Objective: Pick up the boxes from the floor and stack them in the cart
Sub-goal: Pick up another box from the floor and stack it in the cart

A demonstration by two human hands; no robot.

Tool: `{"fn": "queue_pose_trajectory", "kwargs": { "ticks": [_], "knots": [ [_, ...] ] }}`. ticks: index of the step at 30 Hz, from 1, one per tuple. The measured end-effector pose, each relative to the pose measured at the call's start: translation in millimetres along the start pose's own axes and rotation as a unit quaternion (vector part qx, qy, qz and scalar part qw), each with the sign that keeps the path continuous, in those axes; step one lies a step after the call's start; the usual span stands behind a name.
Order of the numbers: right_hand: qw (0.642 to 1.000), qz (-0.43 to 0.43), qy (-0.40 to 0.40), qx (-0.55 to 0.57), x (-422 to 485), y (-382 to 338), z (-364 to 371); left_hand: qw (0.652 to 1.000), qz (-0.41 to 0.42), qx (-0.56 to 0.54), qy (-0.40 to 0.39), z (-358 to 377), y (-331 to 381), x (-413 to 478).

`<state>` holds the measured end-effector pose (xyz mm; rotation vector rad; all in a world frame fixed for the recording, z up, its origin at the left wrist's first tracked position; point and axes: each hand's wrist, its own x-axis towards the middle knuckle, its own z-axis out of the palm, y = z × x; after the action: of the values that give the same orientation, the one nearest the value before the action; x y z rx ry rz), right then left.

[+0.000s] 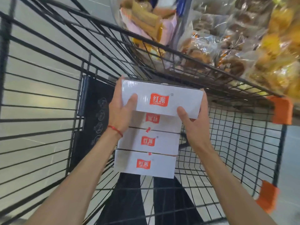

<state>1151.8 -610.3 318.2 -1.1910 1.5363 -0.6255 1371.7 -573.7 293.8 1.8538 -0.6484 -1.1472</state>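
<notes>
I look down into a black wire cart (227, 143). Both hands hold one white box (162, 96) with a red logo above the cart's floor. My left hand (120, 111) grips its left end, thumb on top. My right hand (193, 120) grips its right end. Below it, three more white boxes of the same kind lie in a row on the cart floor: a far one (164, 122) partly hidden by the held box, a middle one (151, 142) and a near one (146, 164).
The cart has orange corner guards (281, 111) on its right rim and a black panel (95, 114) on its left inner wall. Bagged snacks and pastries (227, 46) fill a display beyond the cart's far side. Grey floor tiles (32, 78) show through the wires.
</notes>
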Motion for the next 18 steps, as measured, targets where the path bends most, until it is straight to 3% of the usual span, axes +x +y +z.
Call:
{"fn": "queue_pose_trajectory", "kwargs": {
  "ticks": [9,18],
  "knots": [
    [0.998,0.061,0.010,0.029,39,43,32,0.996,-0.014,0.088,-0.011,11,-51,49],
    [0.995,0.096,0.023,-0.017,38,55,52,0.991,-0.077,0.104,-0.045,13,-57,59]
  ]
}}
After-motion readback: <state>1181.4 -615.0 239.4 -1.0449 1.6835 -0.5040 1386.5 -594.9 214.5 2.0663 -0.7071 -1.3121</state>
